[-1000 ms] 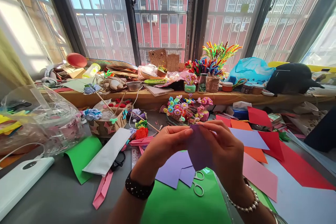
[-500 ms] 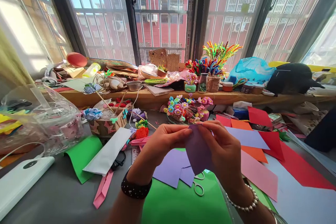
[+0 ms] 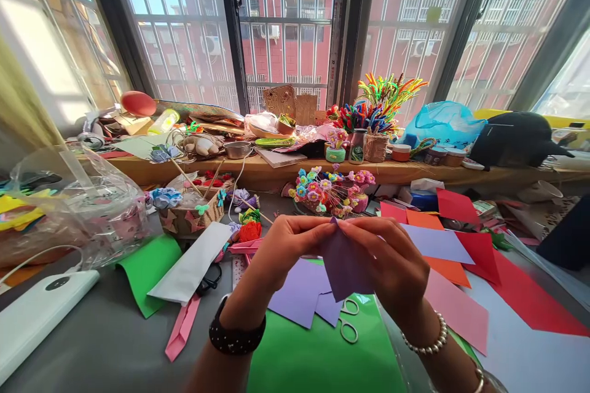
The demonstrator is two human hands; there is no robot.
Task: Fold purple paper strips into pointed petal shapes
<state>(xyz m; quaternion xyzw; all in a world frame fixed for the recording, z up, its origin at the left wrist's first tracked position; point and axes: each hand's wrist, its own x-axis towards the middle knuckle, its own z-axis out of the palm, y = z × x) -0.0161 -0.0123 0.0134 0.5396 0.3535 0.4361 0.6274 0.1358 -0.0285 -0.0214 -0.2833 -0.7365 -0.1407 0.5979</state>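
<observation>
Both hands pinch a small piece of purple paper (image 3: 345, 270) in the air above the table. My left hand (image 3: 292, 245) grips its upper left corner between thumb and fingers. My right hand (image 3: 391, 258) closes on the top edge close beside it, its fingers covering the paper's right part. The paper hangs below the fingertips, its top drawn to a point. Beneath lie flat purple paper pieces (image 3: 292, 295) on a green sheet (image 3: 318, 356). Scissors show two pale handle loops (image 3: 349, 330), their blades hidden.
To the right lie pink paper (image 3: 458, 310), red sheets (image 3: 530, 295) and a pale blue sheet (image 3: 530, 356). On the left are a folded white paper (image 3: 191, 264), green paper (image 3: 150, 276) and a white power bank (image 3: 46, 325). Craft flowers (image 3: 318, 190) stand behind my hands.
My right hand's fingertips have moved left along the paper's top edge, nearer my left thumb. The paper has turned slightly, and its top now comes to a point.
</observation>
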